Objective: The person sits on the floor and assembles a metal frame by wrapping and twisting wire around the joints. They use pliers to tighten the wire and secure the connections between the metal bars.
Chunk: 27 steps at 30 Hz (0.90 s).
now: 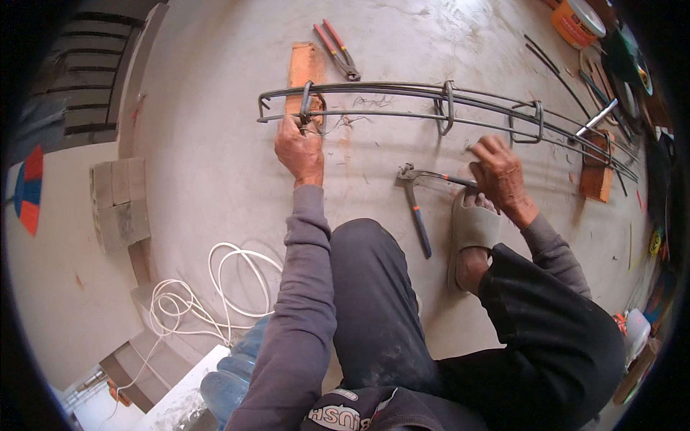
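Head view: nearest are the dark trousers (381, 287) of the person, with a translucent blue water jug (224, 388) at lower left and a loosely coiled white cable (228, 245) just beyond it. Farther up, a greyish slide sandal (476, 226) is on 1 foot. Near its toes lie end-cutting pincers (410, 176) with dark-blue, orange-banded handles spread apart on the concrete floor (215, 165).

Above the toes, the right hand (497, 171) has its fingers curled (whether they pinch anything, I cannot tell). Farther forward, the left hand (300, 147) grasps the stirrup at the left end of a steel rebar cage (447, 108). That cage stretches across the floor ahead of the person, resting on 2 wooden blocks: the left block (305, 61) and the right block (596, 179).

Beyond the cage lie red-handled pincers (349, 71); at far upper right stands an orange bucket (577, 25) with a white lid.
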Tool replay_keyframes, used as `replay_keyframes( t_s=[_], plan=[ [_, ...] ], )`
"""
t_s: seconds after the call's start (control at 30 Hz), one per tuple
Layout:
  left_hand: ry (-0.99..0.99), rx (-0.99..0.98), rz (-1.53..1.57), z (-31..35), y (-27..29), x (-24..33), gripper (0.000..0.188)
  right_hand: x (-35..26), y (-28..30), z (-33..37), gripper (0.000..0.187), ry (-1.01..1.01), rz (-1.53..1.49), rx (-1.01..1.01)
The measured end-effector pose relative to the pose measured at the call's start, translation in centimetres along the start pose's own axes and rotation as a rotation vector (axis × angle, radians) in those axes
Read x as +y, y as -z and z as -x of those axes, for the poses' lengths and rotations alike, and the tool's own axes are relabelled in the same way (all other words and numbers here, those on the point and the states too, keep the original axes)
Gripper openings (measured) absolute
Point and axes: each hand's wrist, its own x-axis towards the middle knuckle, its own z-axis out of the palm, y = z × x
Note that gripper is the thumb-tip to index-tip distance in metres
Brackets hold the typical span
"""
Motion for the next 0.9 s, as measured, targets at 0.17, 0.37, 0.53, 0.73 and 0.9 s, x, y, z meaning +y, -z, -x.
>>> replay_keyframes(
  t_s=[0.17, 0.37, 0.53, 0.73, 0.9],
  plan=[
    [0.08, 0.017, 0.107, 0.0, -0.4, 0.1, 0.027, 1.0, 1.5, -3.5, 0.035, 0.078, 0.202, 0.185],
    [0.379, 0.028, 0.643, 0.4, -0.3, -1.6, 0.02, 4.0, -1.2, -3.9, 0.023, -0.062, 0.133, 0.025],
    [0.711, 0.134, 0.859, -1.0, -0.5, -3.2, 0.021, 4.1, -1.0, -4.1, 0.014, -0.051, 0.016, 0.071],
    [0.411, 0.191, 0.475, -1.4, 1.3, -0.8, 0.034, 4.4, -1.3, -4.2, 0.009, -0.054, 0.017, 0.072],
    [0.035, 0.088, 0.653, -2.7, 3.8, 3.3, 0.044, 4.6, -1.9, -4.3, 0.007, -0.1, -0.026, 0.048]
  ],
)
